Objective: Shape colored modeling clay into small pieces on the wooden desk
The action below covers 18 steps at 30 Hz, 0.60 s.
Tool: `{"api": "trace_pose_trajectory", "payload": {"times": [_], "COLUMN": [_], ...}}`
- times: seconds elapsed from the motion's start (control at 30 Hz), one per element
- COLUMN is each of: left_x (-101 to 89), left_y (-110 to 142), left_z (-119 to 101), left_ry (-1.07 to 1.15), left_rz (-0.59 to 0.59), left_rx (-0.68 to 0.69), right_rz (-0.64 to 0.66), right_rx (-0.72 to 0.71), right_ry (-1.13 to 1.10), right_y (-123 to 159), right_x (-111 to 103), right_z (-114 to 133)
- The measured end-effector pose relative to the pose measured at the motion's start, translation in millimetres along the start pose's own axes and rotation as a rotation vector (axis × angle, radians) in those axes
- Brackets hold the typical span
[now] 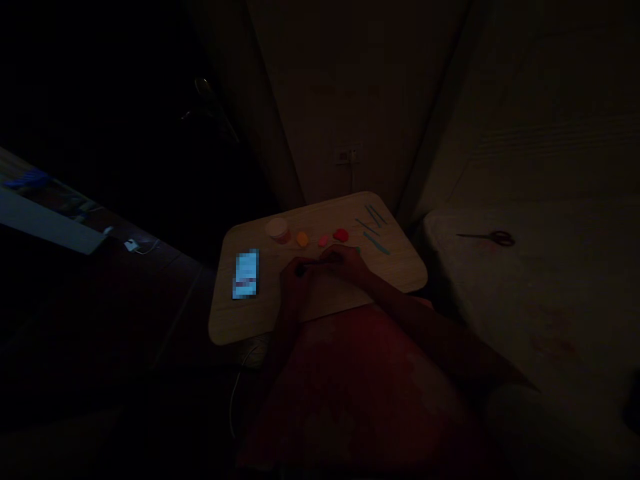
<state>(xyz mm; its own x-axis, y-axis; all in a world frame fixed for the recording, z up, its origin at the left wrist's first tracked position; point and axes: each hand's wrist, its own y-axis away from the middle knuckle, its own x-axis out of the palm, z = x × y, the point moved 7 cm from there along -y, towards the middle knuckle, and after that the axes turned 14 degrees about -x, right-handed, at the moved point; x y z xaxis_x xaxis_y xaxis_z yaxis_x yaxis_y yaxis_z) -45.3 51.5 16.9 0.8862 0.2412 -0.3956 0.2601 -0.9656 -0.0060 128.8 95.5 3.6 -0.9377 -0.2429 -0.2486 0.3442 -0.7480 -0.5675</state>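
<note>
The picture is very dark. Over the front half of a small wooden table (270, 313), my left hand (294, 277) is closed around a dark thing whose kind I cannot make out. My right hand (349, 263) is closed too, its fingers close to the left ones. A thin dark strip (316, 262) spans the gap between both hands. Just beyond the fingers lie an orange lump (303, 239), a pink lump (323, 241) and a red lump (341, 235), which look like modelling clay. A lidded tub (279, 230) stands left of them.
A phone with a lit screen (246, 273) lies at the table's left. Several thin greenish sticks (376, 243) lie at the right back. Scissors (495, 237) rest on a pale surface (500, 293) to the right. A wall socket (347, 155) with a plugged cable is behind.
</note>
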Motion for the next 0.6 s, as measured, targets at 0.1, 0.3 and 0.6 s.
{"api": "trace_pose_trajectory", "payload": {"times": [0.1,0.3,0.6], "left_x": [1.9,3.3,-7.8], "left_y": [-2,0,-4], "left_z": [2,0,3], "left_ry": [-0.004,-0.033,-0.012], "left_rz": [0.025,0.029,-0.146], "left_rx": [0.009,0.044,0.083], "right_rz": [0.024,0.052,0.074], "right_rx": [-0.009,-0.021,-0.01], "right_ry": [0.04,0.091,0.341], "right_y": [0,-1,-3], "right_x": [1,1,-3], "right_z": [3,7,1]}}
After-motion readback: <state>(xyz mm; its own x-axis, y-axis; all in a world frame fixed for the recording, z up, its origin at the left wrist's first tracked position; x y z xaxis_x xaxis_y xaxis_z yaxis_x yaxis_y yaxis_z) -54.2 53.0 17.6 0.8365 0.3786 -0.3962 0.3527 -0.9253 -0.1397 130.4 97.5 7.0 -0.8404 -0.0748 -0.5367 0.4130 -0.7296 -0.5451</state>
